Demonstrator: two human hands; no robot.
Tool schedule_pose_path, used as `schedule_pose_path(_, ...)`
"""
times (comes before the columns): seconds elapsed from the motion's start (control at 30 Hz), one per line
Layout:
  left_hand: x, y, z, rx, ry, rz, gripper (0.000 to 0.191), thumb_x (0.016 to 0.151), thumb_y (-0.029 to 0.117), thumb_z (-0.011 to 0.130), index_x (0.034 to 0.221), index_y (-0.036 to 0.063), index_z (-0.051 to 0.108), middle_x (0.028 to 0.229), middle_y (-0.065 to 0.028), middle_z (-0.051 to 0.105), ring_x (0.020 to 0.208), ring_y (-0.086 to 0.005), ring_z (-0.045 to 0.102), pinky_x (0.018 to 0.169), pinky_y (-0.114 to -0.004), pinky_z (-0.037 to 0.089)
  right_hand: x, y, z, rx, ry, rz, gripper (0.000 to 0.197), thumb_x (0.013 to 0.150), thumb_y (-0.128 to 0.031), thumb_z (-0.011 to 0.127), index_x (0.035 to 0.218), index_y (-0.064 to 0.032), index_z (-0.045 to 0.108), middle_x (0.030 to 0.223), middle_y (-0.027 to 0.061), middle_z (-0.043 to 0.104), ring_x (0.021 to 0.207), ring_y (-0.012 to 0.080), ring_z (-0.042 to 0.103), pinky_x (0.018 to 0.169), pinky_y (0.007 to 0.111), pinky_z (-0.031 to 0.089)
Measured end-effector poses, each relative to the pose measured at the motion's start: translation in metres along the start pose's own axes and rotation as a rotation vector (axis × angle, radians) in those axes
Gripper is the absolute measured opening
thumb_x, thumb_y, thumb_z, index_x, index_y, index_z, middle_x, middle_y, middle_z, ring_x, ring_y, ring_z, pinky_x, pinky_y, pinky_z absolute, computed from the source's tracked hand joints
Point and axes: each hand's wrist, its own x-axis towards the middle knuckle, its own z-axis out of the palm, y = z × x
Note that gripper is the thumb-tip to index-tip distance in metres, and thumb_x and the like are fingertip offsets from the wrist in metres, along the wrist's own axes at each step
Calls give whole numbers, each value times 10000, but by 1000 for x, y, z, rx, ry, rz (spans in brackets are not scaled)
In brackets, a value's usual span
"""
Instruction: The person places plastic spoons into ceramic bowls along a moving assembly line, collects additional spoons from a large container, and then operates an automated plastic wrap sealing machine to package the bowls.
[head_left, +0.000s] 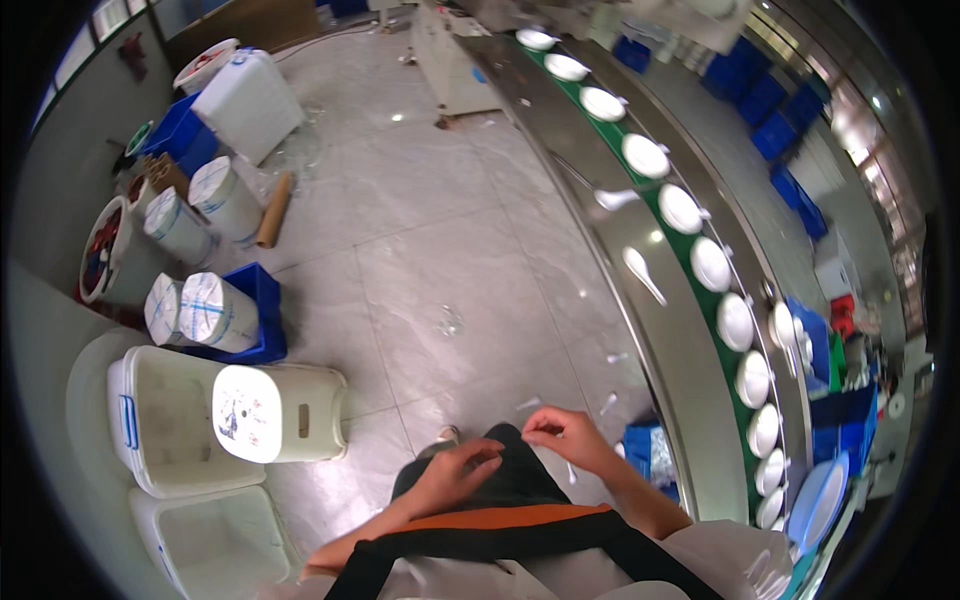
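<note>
My left hand (463, 474) is held in front of my lap with nothing in it, its fingers loosely curved and apart from the thumb. Close to its right, my right hand (568, 441) is also empty, with a gap showing between thumb and fingers. The hands do not touch each other. To my right runs a green conveyor belt (654, 193) carrying a row of white round lidded containers or bowls (710, 265). On the steel ledge (679, 360) beside it lie a white spoon (643, 274) and, farther up, another white spoon (616, 199) near a thin dark rod (574, 171).
At left stand a white plastic stool (247, 412), open white tubs (184, 420), a blue crate (274, 315) and wrapped white stacks (217, 311). A cardboard tube (275, 210) lies on the tiled floor (450, 262). Below the conveyor is a blue bin (637, 450).
</note>
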Motion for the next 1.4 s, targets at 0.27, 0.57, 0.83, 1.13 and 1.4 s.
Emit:
schedule_pose_path(0.27,86,-27,-122,-153,122,-36,213,826,119,570,1006,8,548,896,-84,617,830,-129,595,756,-253,463,181,-27,26,22,-231,180,197,864,-185,519,888,-12,612,725,46,604,609,77,550,568,196,443)
schedule_pose_path(0.57,213,-8,-350,-56,836,-28,256,718,-65,608,694,93,408,592,29,394,504,-75,374,467,-202,330,493,-91,17,38,-152,-100,235,888,-210,465,1004,-29,560,754,63,613,672,112,587,620,244,477)
schedule_pose_path(0.83,286,10,-523,-254,1032,-107,340,806,133,592,549,110,371,438,12,383,386,-61,326,371,-211,252,729,-263,88,-230,-697,-495,214,849,-149,512,1012,-14,541,866,111,622,733,181,599,671,287,450)
schedule_pose_path(1.13,507,28,-729,-174,505,-11,403,898,312,417,601,51,500,514,-8,451,471,-90,396,450,-229,320,933,-237,27,-340,-479,-237,267,869,-218,500,1059,-36,549,930,94,619,803,151,594,717,263,452)
schedule_pose_path(1.4,730,82,-833,311,51,260,143,826,150,550,799,10,568,645,-70,574,574,-143,551,565,-255,449,1051,-251,-71,-20,-116,129,278,883,-219,479,1087,-43,547,920,63,611,794,122,590,722,251,478)
